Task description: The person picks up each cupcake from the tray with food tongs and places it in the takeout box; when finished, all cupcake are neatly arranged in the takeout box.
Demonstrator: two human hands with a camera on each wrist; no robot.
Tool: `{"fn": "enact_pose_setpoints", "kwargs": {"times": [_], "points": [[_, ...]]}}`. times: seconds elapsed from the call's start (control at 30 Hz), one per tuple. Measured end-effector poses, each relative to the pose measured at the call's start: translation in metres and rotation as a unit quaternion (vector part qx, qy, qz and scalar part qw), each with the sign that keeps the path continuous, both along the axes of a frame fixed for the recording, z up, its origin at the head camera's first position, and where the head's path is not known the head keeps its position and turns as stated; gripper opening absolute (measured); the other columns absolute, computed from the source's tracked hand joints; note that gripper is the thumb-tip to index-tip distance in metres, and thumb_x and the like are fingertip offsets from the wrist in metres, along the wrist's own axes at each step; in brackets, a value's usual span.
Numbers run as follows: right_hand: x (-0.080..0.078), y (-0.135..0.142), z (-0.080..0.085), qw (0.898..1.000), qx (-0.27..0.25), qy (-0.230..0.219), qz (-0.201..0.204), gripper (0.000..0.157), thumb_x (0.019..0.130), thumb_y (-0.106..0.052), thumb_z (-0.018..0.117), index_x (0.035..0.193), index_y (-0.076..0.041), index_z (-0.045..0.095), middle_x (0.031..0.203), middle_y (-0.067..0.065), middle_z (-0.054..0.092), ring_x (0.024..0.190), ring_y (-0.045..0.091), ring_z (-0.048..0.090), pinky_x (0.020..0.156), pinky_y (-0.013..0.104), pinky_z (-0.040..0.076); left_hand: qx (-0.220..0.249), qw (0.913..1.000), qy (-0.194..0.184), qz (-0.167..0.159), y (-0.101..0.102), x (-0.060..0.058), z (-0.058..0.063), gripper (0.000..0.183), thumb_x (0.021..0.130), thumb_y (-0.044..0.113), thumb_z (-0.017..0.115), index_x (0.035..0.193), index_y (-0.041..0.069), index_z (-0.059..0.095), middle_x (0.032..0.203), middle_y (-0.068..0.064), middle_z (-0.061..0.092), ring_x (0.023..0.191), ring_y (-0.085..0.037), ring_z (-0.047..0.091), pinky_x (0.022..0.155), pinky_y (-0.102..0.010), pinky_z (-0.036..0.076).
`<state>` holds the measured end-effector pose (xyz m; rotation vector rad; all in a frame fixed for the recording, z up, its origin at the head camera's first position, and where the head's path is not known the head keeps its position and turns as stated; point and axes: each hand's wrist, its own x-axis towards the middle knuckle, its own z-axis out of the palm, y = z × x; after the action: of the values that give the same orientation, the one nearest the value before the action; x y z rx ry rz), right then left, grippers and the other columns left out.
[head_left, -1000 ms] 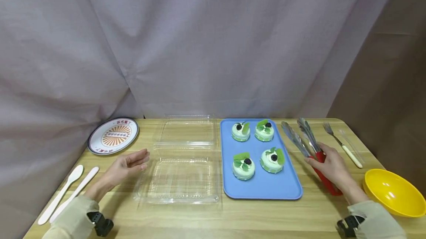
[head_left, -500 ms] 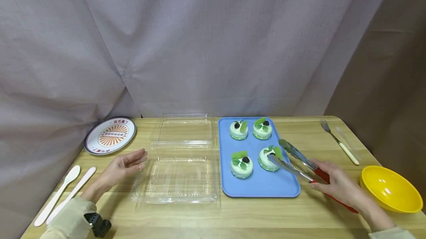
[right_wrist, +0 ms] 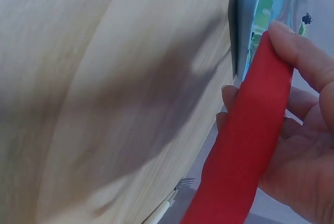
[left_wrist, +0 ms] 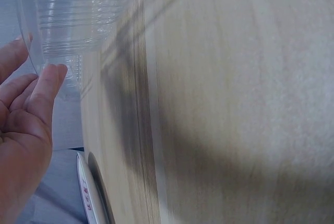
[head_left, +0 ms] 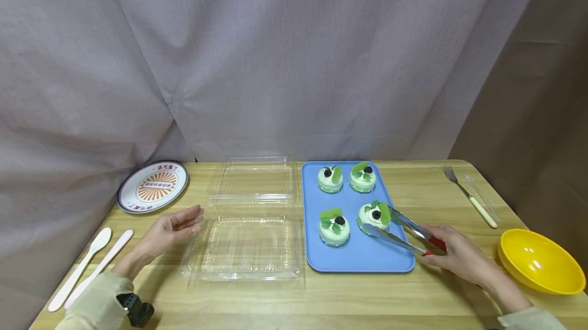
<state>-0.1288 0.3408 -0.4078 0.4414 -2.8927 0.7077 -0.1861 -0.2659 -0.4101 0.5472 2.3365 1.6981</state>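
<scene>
My right hand (head_left: pixel 459 256) grips the red handles (right_wrist: pixel 245 119) of metal tongs (head_left: pixel 415 228). The two tong arms stand apart on either side of the front-right cupcake (head_left: pixel 375 216), which has green icing, a leaf and a dark berry. This cupcake sits on a blue tray (head_left: pixel 363 263); beside and behind it are the front-left cupcake (head_left: pixel 334 232) and two back ones, left (head_left: pixel 329 181) and right (head_left: pixel 362 179). My left hand (head_left: pixel 167 233) is at the left edge of a clear plastic clamshell box (head_left: pixel 250 248), fingers fairly straight; whether they touch its rim I cannot tell.
The box's lid (head_left: pixel 257 182) lies folded back. A plate (head_left: pixel 153 188), a white spoon (head_left: pixel 80 268) and another pale utensil (head_left: pixel 98 268) lie at left. A fork (head_left: pixel 473 199), a thin clear utensil (head_left: pixel 481 196) and a yellow bowl (head_left: pixel 542 263) are at right.
My right hand has lifted the tongs from the right of the tray, swung them left and brought their tips down around the front-right cupcake. The left hand stays in place.
</scene>
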Motion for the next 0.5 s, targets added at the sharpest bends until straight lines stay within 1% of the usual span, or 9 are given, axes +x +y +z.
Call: {"fn": "enact_pose_setpoints", "kwargs": {"times": [0.07,0.33,0.4,0.5], "points": [[-0.0011,-0.0011,0.0004,1.0,0.001,0.002,0.001,0.061,0.068,-0.014,0.088,0.12,0.006,0.063,0.098,0.01,0.066,0.083,-0.003,0.049,0.068,0.019,0.046,0.001,1.0,0.0,0.001,0.0002,0.0,-0.0002,0.064,0.094,0.002,0.059,0.14,-0.024,0.023,0.142,-0.043,0.031,0.11,0.017,0.053,0.092,-0.004,0.046],[0.0,-0.0031,0.0018,1.0,-0.003,-0.021,-0.007,0.061,0.069,-0.016,0.087,0.122,0.004,0.064,0.101,0.01,0.066,0.085,-0.002,0.05,0.071,0.018,0.047,0.007,1.0,-0.002,0.0,0.0003,0.0002,-0.0012,0.064,0.094,0.001,0.059,0.14,-0.024,0.023,0.143,-0.043,0.029,0.111,0.016,0.053,0.092,-0.004,0.046],[0.0007,-0.0036,0.0023,1.0,-0.006,-0.026,-0.012,0.062,0.07,-0.017,0.087,0.123,0.005,0.063,0.102,0.011,0.066,0.085,0.0,0.05,0.07,0.018,0.046,0.007,1.0,-0.002,0.0,0.0001,0.0001,-0.0014,0.064,0.094,0.001,0.059,0.14,-0.024,0.023,0.143,-0.043,0.029,0.111,0.016,0.053,0.092,-0.005,0.046],[0.002,-0.0041,0.0038,0.999,-0.02,-0.036,-0.019,0.065,0.073,-0.016,0.085,0.128,0.008,0.059,0.104,0.015,0.064,0.08,0.008,0.047,0.063,0.018,0.039,0.005,1.0,-0.003,0.0,-0.0003,-0.0007,-0.0017,0.064,0.094,0.002,0.059,0.141,-0.023,0.023,0.143,-0.042,0.029,0.111,0.016,0.053,0.092,-0.005,0.046]]}}
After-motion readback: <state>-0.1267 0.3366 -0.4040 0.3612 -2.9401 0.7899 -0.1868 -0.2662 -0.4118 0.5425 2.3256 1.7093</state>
